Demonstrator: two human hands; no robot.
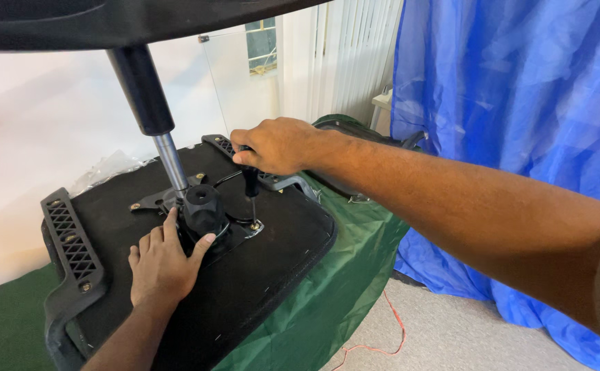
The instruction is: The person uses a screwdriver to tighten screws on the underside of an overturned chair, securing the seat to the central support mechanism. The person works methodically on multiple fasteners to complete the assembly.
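Observation:
An upturned black office chair seat [259, 268] lies on a green-covered table [327, 302]. A metal mechanism plate with a black knob [202, 203] is bolted to its underside, and a gas cylinder column [150, 110] rises from it. My left hand [162, 264] rests flat on the seat, thumb and fingers against the mechanism's base. My right hand [276, 145] is closed on the black handle of a screwdriver [250, 189], held upright with its tip on a screw at the plate's right corner.
The chair's black base [94, 20] spans the top of the view. Black armrest brackets [73, 240] flank the seat. A blue plastic sheet [520, 103] hangs at right, white blinds [341, 55] behind. An orange cord [389, 336] lies on the grey floor.

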